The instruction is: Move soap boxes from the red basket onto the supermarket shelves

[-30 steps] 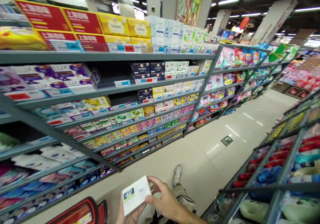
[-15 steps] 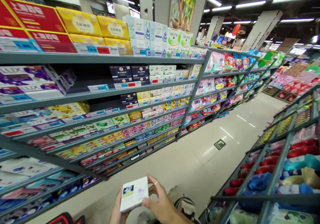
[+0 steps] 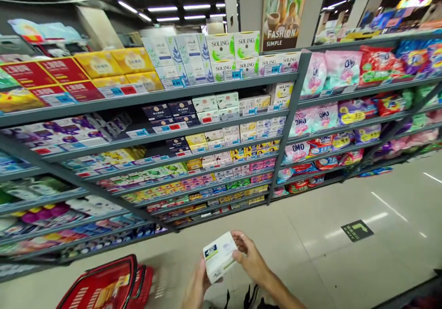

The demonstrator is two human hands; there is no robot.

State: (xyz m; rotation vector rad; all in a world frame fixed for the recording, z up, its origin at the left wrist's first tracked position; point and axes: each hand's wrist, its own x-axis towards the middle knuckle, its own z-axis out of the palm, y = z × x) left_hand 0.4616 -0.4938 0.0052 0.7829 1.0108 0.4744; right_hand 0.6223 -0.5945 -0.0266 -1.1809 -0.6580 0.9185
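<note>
1. Red basket (image 3: pixel 147 282): left of both hands, apart from them.
2. Right hand (image 3: pixel 251 259): thumb and fingers pinch the box's right edge; light pressure should suffice, sparing the carton.
3. Left hand (image 3: pixel 199 279): fingers, partly hidden, close around the lower left side; steady support from below advisable.
4. White box (image 3: pixel 219 256): tilted, printed face upward, between both hands, touching each.

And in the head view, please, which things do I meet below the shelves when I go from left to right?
Basket, left hand, white box, right hand, floor sign.
</note>
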